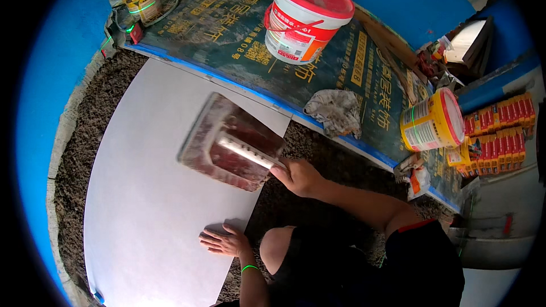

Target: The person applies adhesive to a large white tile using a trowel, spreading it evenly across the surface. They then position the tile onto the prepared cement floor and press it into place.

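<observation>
Blue walls flank dark bedding under a white tile, likely heavy and brittle, best held by 2 opposite edges. Left hand lies on it, fingers spread; right hand curls around the white handle of a float over its far right.

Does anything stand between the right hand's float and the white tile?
Nothing visible, though the float hides the spot beneath it. The right hand holds it over the white tile; the left hand rests on the tile, nearer the body.
</observation>
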`<state>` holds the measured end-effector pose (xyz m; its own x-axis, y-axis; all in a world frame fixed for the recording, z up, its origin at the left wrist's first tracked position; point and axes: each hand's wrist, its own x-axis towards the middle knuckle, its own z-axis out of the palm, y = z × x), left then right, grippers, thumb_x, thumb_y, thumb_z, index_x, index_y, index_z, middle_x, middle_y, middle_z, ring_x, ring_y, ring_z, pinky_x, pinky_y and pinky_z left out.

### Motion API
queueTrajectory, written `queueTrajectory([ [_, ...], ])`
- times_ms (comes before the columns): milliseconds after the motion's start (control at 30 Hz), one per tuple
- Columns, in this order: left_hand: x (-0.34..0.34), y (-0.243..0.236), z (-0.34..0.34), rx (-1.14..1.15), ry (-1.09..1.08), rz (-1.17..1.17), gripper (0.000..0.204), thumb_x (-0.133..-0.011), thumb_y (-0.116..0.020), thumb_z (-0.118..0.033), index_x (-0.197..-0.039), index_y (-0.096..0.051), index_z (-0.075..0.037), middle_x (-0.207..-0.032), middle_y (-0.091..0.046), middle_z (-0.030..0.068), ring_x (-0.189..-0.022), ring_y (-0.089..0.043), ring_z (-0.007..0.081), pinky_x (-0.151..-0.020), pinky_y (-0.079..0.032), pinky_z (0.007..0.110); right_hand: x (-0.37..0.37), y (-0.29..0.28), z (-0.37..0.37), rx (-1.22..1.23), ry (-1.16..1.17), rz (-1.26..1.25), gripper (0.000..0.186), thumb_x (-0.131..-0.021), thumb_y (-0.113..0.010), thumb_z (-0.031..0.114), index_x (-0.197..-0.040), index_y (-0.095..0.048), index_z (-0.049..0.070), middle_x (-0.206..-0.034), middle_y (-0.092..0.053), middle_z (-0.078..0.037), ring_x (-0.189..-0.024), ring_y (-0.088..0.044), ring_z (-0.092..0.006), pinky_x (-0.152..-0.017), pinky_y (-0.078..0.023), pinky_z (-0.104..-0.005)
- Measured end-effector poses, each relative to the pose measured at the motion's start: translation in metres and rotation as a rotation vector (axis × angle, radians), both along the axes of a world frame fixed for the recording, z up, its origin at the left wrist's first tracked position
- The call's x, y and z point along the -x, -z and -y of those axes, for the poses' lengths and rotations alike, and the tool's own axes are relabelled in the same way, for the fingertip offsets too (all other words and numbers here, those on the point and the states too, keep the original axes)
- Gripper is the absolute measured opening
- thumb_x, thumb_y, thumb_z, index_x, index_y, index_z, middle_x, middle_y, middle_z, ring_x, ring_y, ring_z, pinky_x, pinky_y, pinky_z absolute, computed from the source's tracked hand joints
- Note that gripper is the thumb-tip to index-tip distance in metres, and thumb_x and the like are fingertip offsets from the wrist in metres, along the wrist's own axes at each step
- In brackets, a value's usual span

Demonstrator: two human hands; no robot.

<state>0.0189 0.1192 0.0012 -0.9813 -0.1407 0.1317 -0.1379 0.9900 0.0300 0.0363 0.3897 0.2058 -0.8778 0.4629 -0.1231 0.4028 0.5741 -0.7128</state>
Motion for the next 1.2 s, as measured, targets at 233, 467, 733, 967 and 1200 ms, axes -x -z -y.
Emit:
queueTrajectory([
  [233, -0.007, 0.004, -0.007, -0.02, 0.016, 0.039, 0.071, -0.097, -0.036, -0.053, -0.15, -0.023, -0.007, -0.157, -0.017, 0.0198, -0.145, -0.016, 0.037, -0.112, -0.02, 0.055, 0.024, 0.072, -0.048, 0.083, 0.006, 0.439, 0.082, -0.095, -0.025, 0.066, -0.072, -0.061, -0.004, -0.069, -0.06, -0.026, -0.075, -0.062, -0.0438, -0.069, -0.047, -0.0492],
  [467, -0.006, -0.006, -0.005, 0.013, 0.021, 0.069, 0.072, -0.098, -0.034, -0.053, -0.15, -0.023, -0.005, -0.156, -0.016, 0.0213, -0.145, -0.013, 0.038, -0.113, -0.019, 0.055, -0.045, 0.068, -0.016, 0.059, 0.185, 0.158, 0.072, -0.095, -0.036, 0.061, -0.084, -0.065, -0.004, -0.074, -0.062, -0.028, -0.078, -0.062, -0.0463, -0.069, -0.049, -0.0501],
  [733, -0.007, 0.001, 0.003, -0.057, 0.015, 0.029, 0.071, -0.097, -0.039, -0.051, -0.15, -0.024, -0.008, -0.156, -0.017, 0.0211, -0.144, -0.017, 0.0369, -0.113, -0.018, 0.056, 0.038, 0.121, -0.003, 0.068, -0.027, 0.426, 0.079, -0.094, -0.036, 0.064, -0.081, -0.062, -0.01, -0.082, -0.062, -0.033, -0.079, -0.062, -0.0492, -0.071, -0.051, -0.0523],
  [967, -0.006, -0.004, 0.084, -0.183, -0.25, 0.113, 0.057, -0.099, -0.037, -0.042, -0.147, -0.033, -0.012, -0.156, -0.026, 0.0112, -0.146, -0.017, 0.0291, -0.114, -0.014, 0.055, 0.074, 0.117, 0.067, 0.101, -0.305, 0.399, 0.083, -0.093, -0.035, 0.065, -0.075, -0.066, -0.01, -0.068, -0.061, -0.03, -0.074, -0.065, -0.0453, -0.066, -0.051, -0.0516],
  [1200, -0.005, -0.011, 0.132, -0.135, -0.547, 0.056, 0.064, -0.098, -0.034, -0.049, -0.149, -0.029, -0.009, -0.157, -0.022, 0.0117, -0.146, -0.016, 0.0289, -0.116, -0.012, 0.051, 0.161, 0.081, 0.208, 0.063, -0.784, 0.345, 0.076, -0.095, -0.035, 0.061, -0.076, -0.067, -0.006, -0.067, -0.064, -0.024, -0.066, -0.067, -0.035, -0.064, -0.053, -0.0478],
])
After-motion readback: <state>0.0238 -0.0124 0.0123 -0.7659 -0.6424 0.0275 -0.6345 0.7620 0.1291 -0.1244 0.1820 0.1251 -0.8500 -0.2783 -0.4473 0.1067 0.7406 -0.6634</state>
